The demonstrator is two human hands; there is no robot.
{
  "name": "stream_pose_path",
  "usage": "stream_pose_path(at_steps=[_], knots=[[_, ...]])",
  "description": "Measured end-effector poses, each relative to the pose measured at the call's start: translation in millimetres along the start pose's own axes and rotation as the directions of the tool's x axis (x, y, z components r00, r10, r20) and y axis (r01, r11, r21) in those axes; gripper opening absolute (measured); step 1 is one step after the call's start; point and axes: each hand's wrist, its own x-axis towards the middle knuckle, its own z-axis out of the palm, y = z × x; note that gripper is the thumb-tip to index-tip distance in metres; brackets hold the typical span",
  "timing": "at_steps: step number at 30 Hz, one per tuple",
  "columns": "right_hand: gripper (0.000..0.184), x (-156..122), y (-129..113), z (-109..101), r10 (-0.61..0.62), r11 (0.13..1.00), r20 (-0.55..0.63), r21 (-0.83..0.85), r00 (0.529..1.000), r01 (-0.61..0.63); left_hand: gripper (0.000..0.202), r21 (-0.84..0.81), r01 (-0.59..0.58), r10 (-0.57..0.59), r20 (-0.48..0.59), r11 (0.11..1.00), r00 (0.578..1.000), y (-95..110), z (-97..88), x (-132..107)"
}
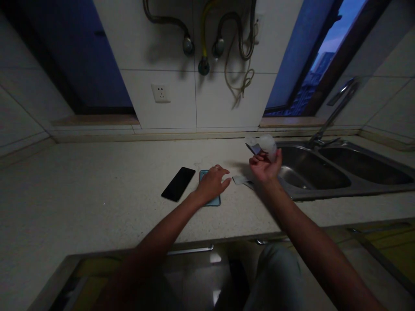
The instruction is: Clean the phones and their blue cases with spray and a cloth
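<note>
Crumpled whitish wad (267, 146), thin and see-through as far as I can judge in this dim light, sits up in the right hand (266, 166) in the head view, above the counter (106, 194) and by the near corner of the double sink (316, 195). I see that hand with its palm turned upward, the fingers curled in and the thumb closed against the wad's other side. A small dark flat piece (253, 148) shows at the wad's left edge; I cannot tell whether the two are joined.

I have the left hand (212, 185) palm down over a light-blue phone-shaped slab (214, 201), covering its middle. Its thumb and forefinger point right, their tips apart; I cannot tell how firmly the palm bears on the slab. Just left of the slab a black phone (178, 184) lies flat and tilted, screen up. Between the two hands I make out a pale strip (240, 179) on the counter. Behind the sink, a faucet (337, 113) leans up to the right.
</note>
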Motion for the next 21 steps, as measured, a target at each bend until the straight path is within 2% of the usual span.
stream_pose_path(at_steps=[2, 4, 8, 13, 16, 19, 21], knots=[[0.046, 3.0, -0.3, -3.2, -0.003, 1.000, -0.030, 0.015, 1.000, 0.003, 0.031, 0.145, -0.097, 0.083, 0.098, 0.985, 0.992, 12.2, 12.8, 11.8], [0.046, 5.0, 0.5, -5.4, 0.012, 1.000, -0.041, 0.006, 0.999, -0.012, 0.030, 0.257, -0.152, 0.110, 0.170, 0.954, 0.979, 21.4, 25.7, 22.2], [0.045, 6.3, 2.9, -7.1, 0.041, 0.999, -0.056, -0.001, 0.998, -0.041, 0.019, 0.320, -0.160, 0.093, 0.215, 0.934, 0.972, 23.9, 42.9, 36.1], [0.046, 5.4, 4.0, -6.6, 0.048, 0.999, 0.003, -0.003, 0.999, -0.048, 0.021, 0.287, -0.170, 0.116, 0.196, 0.943, 0.974, 15.5, 43.5, 38.8], [0.044, 3.3, 3.2, -3.9, 0.060, 0.998, 0.010, 0.034, 0.998, -0.060, 0.025, 0.333, -0.179, 0.126, 0.174, 0.926, 0.977, 16.0, 40.5, 37.4], [0.044, 0.7, 1.4, -0.3, 0.080, 0.994, -0.017, 0.079, 0.997, -0.078, 0.029, 0.395, -0.216, 0.139, 0.217, 0.893, 0.966, 17.8, 41.4, 38.0], [0.044, -0.3, 0.3, 1.2, 0.087, 0.993, -0.035, 0.088, 0.996, -0.084, 0.024, 0.399, -0.242, 0.147, 0.253, 0.885, 0.956, 17.2, 43.4, 39.6]])
